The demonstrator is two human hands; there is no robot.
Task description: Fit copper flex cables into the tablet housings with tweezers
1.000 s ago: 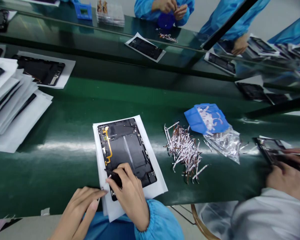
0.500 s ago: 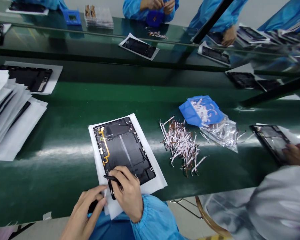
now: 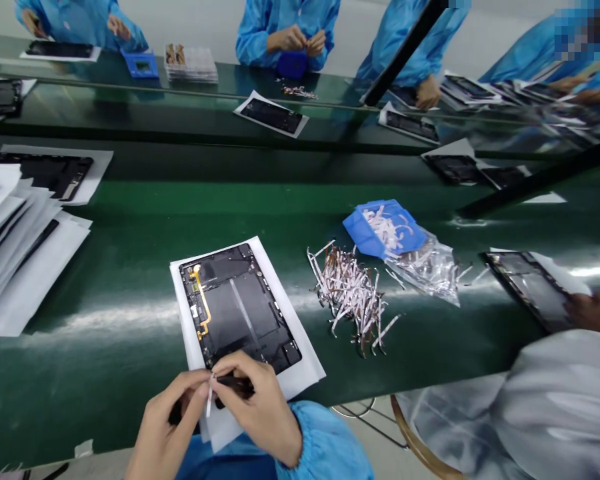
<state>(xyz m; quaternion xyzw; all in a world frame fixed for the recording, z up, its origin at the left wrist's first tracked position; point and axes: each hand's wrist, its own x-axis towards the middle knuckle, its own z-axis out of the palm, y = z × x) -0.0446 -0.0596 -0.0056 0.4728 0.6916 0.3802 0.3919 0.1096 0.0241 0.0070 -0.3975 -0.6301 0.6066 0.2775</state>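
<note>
Left hand (image 3: 173,417): we log it pinching a thin white strip (image 3: 210,395).
Right hand (image 3: 263,407): clenched on a slim black tool (image 3: 235,385).
Strip: we judge it light and limp; take it by its free end.
Location: over the lower corner of a black tablet back panel (image 3: 240,307), near the bench (image 3: 80,407) front edge.

Left hand (image 3: 167,417) pinches a thin white strip (image 3: 210,395); right hand (image 3: 263,403) grips dark tweezers (image 3: 237,385) beside it, over the lower edge of a black tablet back panel (image 3: 235,307) on white paper (image 3: 307,373). A heap of ribbon strips (image 3: 350,297) lies nearby on the green counter (image 3: 105,393).
</note>
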